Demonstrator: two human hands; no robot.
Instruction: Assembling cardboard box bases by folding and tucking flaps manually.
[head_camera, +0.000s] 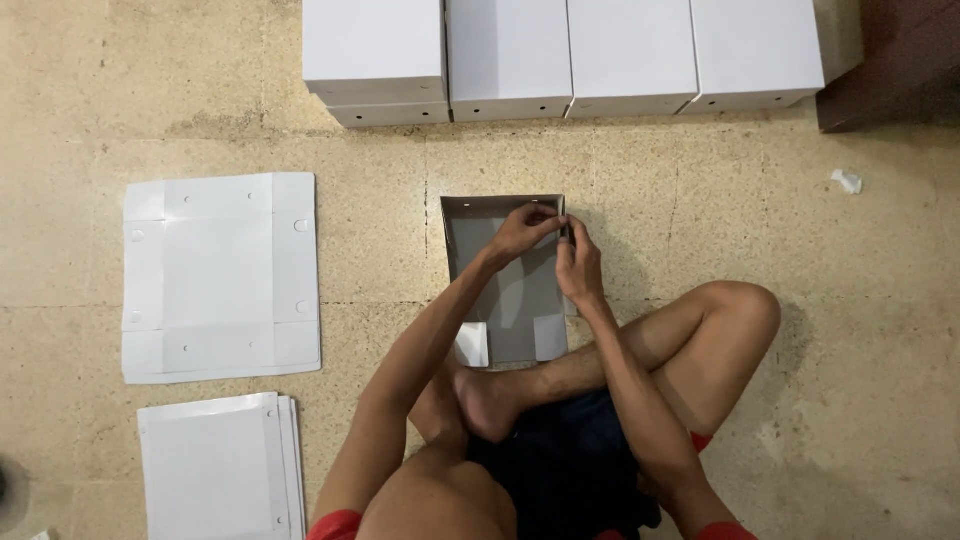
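A half-folded grey cardboard box (500, 300) lies on the floor in front of my crossed legs, its far and side walls standing up. My left hand (520, 230) pinches the far right corner of the box from the inside. My right hand (578, 262) grips the same corner from the outside, fingers closed on the right wall. Two white flaps at the near end of the box lie flat beside my foot.
Several finished white boxes (560, 55) stand in a row at the top. A flat white cardboard blank (220, 275) lies at the left, with a stack of more blanks (220, 465) below it. A crumpled scrap (846, 181) lies at the right.
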